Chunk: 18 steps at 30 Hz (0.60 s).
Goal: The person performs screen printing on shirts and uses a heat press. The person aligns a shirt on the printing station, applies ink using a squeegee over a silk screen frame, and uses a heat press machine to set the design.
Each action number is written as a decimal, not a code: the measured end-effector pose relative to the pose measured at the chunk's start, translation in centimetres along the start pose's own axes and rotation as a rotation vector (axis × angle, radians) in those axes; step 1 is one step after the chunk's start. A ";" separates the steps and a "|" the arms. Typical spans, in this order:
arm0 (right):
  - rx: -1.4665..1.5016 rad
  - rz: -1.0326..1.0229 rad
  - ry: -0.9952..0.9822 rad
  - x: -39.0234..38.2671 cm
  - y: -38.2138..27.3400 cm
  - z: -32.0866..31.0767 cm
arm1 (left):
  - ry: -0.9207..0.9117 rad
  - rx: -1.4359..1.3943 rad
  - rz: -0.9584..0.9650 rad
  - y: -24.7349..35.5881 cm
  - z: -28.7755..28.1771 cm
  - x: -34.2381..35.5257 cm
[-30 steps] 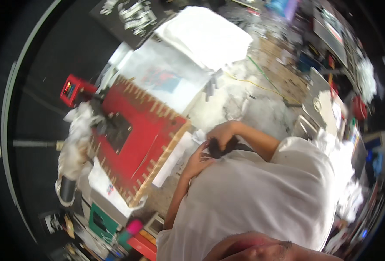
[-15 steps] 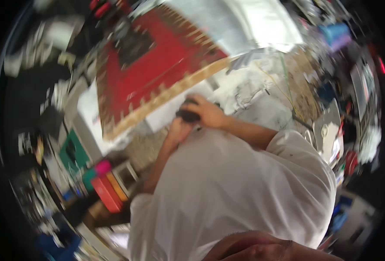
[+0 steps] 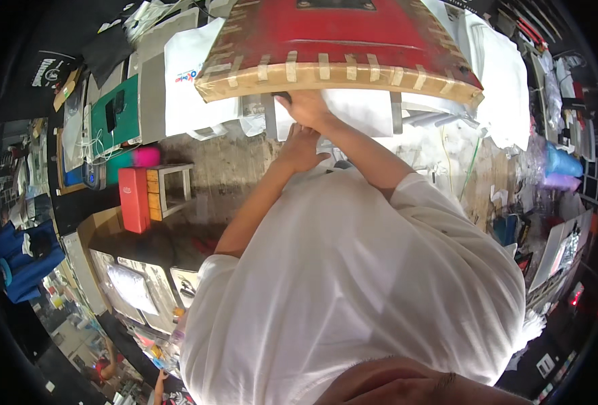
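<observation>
A red printing screen (image 3: 353, 47) in a taped wooden frame is tilted up in front of me. My right hand (image 3: 304, 109) reaches to the frame's near lower edge, crossing in front of my left. A small part of a black object (image 3: 283, 96) shows at its fingers; the rest is hidden. Just nearer to me, my left hand (image 3: 303, 150) has its fingers stretched out and its thumb apart, with nothing seen in it. Both hands are over the near edge of a white-covered board (image 3: 363, 113) beneath the screen.
A white printed cloth (image 3: 187, 88) lies on a board to the left, another white cloth (image 3: 505, 88) to the right. Further left, a phone (image 3: 113, 111) rests on a green mat (image 3: 127, 121). A red box (image 3: 134, 200) stands beside a wooden stool (image 3: 167, 191).
My view has turned and steadied, so the screen sits straight ahead. My hands, earlier together at a black object, have parted; the right has moved forward to the frame.
</observation>
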State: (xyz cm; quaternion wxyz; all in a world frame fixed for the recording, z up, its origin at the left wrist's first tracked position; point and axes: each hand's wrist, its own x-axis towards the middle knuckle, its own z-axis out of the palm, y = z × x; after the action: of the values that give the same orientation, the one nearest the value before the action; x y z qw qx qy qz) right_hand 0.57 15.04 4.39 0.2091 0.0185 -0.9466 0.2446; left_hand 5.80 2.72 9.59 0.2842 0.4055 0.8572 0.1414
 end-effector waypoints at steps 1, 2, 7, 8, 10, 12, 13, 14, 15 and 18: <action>0.009 -0.020 0.013 0.1 -0.9 -0.4 | -0.048 -0.029 -0.035 0.3 -0.6 -0.1; -0.026 0.040 -0.084 0.0 0.5 -0.4 | -0.009 -0.008 -0.006 -0.3 -0.2 -0.1; -0.180 0.213 -0.085 -4.2 10.5 -8.5 | 0.077 -0.049 0.086 -2.0 1.3 0.4; -0.223 0.236 -0.095 -4.3 10.3 -8.2 | 0.072 -0.041 0.084 -1.9 1.4 0.3; -0.273 0.254 -0.053 -4.1 9.2 -6.4 | 0.059 -0.015 0.094 -1.5 1.4 0.5; -0.231 0.165 -0.023 -3.0 6.4 -3.3 | 0.051 0.013 0.098 -1.6 1.4 0.6; -0.189 0.094 -0.044 -2.7 4.8 -2.3 | 0.040 0.024 0.105 -1.6 1.6 0.7; -0.178 0.057 -0.073 -2.2 3.7 -1.6 | 0.016 0.019 0.091 -1.6 1.5 0.7; -0.167 0.023 -0.100 -2.0 3.2 -1.5 | -0.008 0.016 0.078 -1.6 1.5 0.7; -0.171 0.075 -0.102 -2.4 6.9 -5.0 | -0.025 -0.016 0.054 -2.4 0.8 0.7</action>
State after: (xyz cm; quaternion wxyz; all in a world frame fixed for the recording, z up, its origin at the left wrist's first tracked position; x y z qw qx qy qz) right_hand 3.71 23.24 4.24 0.1521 -0.0225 -0.9735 0.1693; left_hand 4.46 1.72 7.56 0.2943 0.4279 0.8412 0.1509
